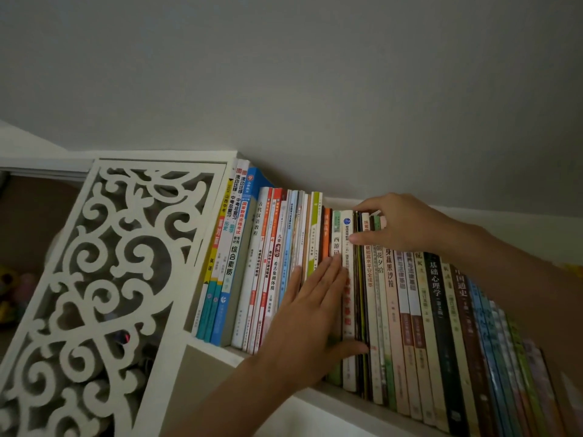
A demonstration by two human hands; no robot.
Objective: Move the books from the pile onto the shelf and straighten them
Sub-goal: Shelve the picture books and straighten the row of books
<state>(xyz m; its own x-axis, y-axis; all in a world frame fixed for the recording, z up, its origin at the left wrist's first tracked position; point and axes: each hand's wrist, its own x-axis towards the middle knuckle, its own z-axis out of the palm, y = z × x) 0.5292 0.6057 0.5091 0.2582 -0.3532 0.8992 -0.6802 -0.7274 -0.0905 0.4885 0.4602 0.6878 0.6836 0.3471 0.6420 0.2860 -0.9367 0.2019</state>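
A long row of books [435, 310] stands upright on the white shelf [315, 395], spines facing me, from the left end panel to the frame's right edge. My left hand [312, 313] lies flat with straight fingers against the spines in the middle of the row, thumb stretched right across thin dark spines. My right hand [400, 225] reaches in from the right and rests on the top edges of the middle books, fingers curled over the tops, thumb pressed on a white spine [347, 228]. No pile is in view.
A white carved openwork panel [104, 263] closes off the shelf's left end. A plain grey wall [315, 89] rises behind the books. A lower compartment [202, 373] opens beneath the shelf board. Blurred coloured objects lie far left, low down.
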